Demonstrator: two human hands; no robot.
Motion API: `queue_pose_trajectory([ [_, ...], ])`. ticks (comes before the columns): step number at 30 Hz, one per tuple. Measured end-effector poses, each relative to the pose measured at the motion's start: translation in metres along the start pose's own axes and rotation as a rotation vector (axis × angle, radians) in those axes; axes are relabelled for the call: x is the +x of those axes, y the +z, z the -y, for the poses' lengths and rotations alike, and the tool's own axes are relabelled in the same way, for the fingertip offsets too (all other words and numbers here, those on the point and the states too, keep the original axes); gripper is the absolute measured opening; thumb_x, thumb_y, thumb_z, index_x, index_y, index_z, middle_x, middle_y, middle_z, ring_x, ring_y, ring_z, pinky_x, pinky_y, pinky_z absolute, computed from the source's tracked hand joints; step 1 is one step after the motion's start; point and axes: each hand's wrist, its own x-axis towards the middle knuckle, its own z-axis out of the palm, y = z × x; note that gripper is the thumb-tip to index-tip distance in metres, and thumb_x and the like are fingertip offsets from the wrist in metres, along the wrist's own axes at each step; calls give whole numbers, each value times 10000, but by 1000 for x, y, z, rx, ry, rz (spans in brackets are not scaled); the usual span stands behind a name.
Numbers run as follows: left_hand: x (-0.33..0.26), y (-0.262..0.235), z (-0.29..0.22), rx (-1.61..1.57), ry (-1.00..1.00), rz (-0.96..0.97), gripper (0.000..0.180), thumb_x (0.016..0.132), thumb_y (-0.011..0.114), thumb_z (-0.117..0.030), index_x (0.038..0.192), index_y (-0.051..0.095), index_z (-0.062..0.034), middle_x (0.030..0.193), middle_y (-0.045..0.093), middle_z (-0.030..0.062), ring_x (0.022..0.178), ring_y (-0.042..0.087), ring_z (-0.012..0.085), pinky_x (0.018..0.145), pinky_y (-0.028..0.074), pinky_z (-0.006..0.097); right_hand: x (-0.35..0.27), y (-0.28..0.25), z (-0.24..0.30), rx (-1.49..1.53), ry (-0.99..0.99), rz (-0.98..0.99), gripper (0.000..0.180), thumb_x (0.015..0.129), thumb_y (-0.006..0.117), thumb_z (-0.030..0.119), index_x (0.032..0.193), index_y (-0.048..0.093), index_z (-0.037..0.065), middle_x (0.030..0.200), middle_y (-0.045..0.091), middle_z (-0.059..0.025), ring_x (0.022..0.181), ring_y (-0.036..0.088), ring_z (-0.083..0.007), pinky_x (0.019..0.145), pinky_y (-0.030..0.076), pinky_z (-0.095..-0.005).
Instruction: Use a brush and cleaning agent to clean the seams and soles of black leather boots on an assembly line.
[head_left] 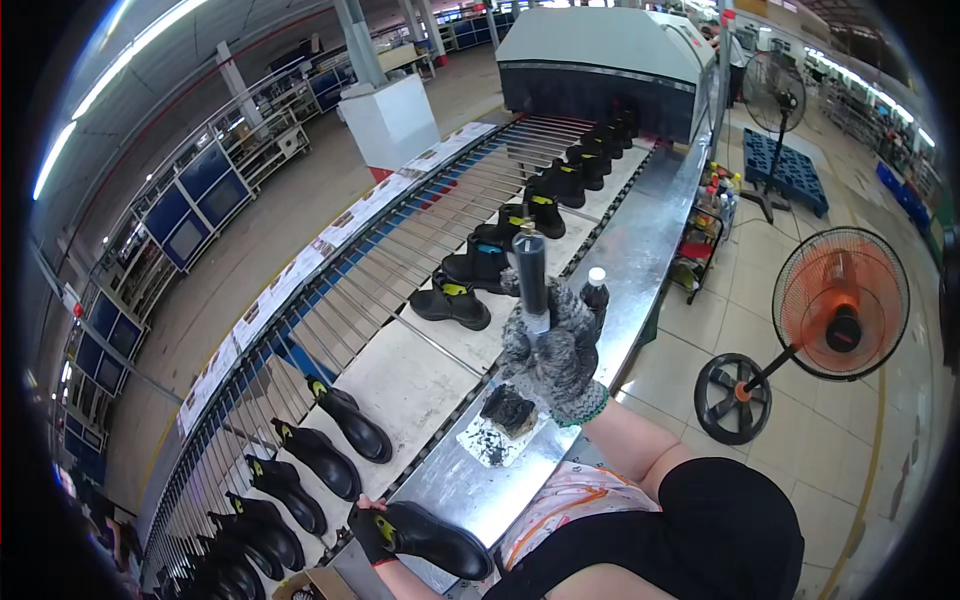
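At the left hand (372,503), a black boot (435,540) is gripped by its shaft, fingers closed around the top, the toe pointed right over the near end of the metal surface (425,488). Up in the right hand (556,350), gloved in grey, a dark tool (532,275) is clasped, fingers wrapped round it, metal tip raised. Just below that glove, a blackened block (509,410) is seen on a smeared white sheet (482,448); beside the glove, a dark bottle (595,294) is stood, capped in white. Alongside, the conveyor (400,372) is lined with near boots (318,462) and far boots (450,303), the latter strung out toward a grey machine (600,45). On the tiled floor at right, an orange fan (840,300) is placed.
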Motion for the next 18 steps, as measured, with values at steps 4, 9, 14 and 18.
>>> queue_pose_trajectory([
  [4,-11,8,-5,108,50,-12,406,902,574,-345,664,570,-17,618,585,101,694,609,237,742,465,356,1,2,0,55,37,-41,744,747,710,527,1193,469,-17,672,487,13,546,471,-73,474,402,-210],
  [9,-11,9,-10,170,76,3,444,914,553,-365,640,573,-17,631,590,99,709,615,247,731,460,352,3,-6,-12,126,-43,14,629,833,646,454,1194,461,-27,623,472,1,473,458,-88,417,398,-227],
  [14,-9,5,-6,134,71,14,395,906,568,-338,679,563,-15,625,585,98,690,610,238,748,471,359,5,-8,-21,125,-38,-13,592,860,615,439,1189,459,-27,592,462,-2,442,451,-91,389,396,-238],
  [18,-2,-2,1,128,56,31,433,909,557,-372,659,564,-18,642,588,97,749,619,254,759,456,361,5,-3,-13,122,-23,3,612,844,619,471,1165,482,-33,595,470,1,449,451,-81,393,388,-226],
])
